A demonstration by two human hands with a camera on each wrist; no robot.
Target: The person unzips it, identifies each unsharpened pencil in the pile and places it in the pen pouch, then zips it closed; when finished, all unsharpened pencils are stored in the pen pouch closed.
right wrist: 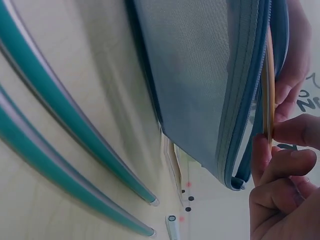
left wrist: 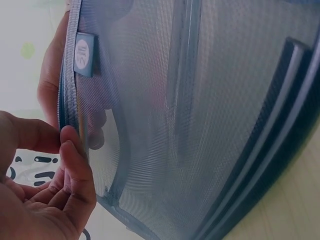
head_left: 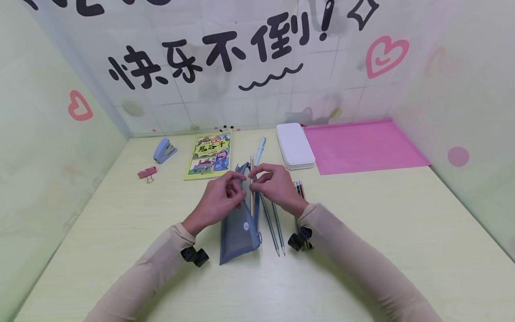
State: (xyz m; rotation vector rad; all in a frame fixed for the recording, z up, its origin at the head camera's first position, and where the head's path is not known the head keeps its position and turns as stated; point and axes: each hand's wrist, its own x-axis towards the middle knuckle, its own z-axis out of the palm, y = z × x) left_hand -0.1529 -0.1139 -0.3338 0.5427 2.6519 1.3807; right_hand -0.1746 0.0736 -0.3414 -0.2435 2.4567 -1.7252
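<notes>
A blue-grey mesh zip pouch (head_left: 237, 237) is held up off the table with its zipped mouth parted. My left hand (head_left: 219, 197) pinches the pouch's zip edge between thumb and finger, as the left wrist view shows. Between thumb and fingertips my right hand (head_left: 275, 185) grips a wood-coloured pencil (right wrist: 268, 95), whose lower part lies inside the pouch mouth. Dark strips (left wrist: 280, 100) show along or through the mesh; I cannot tell what they are. Two teal pencils (head_left: 268, 221) lie just right of the pouch. More pencils (head_left: 299, 188) lie partly hidden under the right wrist.
Behind the hands are a yellow picture book (head_left: 209, 156), a light-blue pen (head_left: 260, 150) and a white case (head_left: 295, 145). At the left sit a blue stapler (head_left: 164, 150) and a red binder clip (head_left: 147, 172). A pink sheet (head_left: 362, 147) covers the back right.
</notes>
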